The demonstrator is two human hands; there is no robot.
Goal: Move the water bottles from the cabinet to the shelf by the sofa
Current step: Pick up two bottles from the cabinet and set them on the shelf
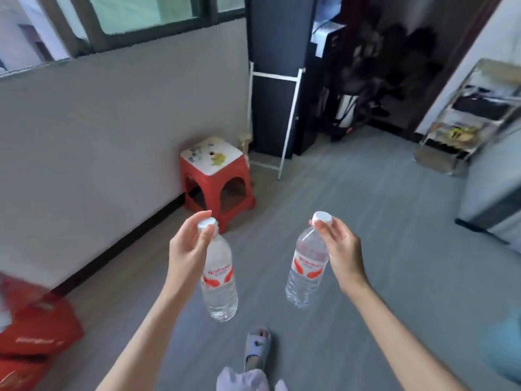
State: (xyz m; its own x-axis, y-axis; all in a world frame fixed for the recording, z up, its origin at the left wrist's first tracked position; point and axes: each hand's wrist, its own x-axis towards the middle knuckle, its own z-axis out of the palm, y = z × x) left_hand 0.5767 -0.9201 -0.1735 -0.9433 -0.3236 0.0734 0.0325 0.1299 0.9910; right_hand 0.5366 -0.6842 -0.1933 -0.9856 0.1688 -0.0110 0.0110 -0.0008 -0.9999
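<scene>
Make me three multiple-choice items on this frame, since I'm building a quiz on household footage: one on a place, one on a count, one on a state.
1. Where does the red stool stand?
A. against the wall, ahead and left of the hands
B. on the metal rack at right
C. behind the person

2. How many water bottles are being carried?
A. one
B. two
C. three

3. How is the left bottle held?
A. lying flat on an open palm
C. hanging from fingers pinched at its cap
B. tucked under the arm

Answers: 1 A, the stool sits on the floor by the wall. 2 B, the left hand and right hand each hold one, the right bottle included. 3 C, its base hangs in the air above the floor.
</scene>
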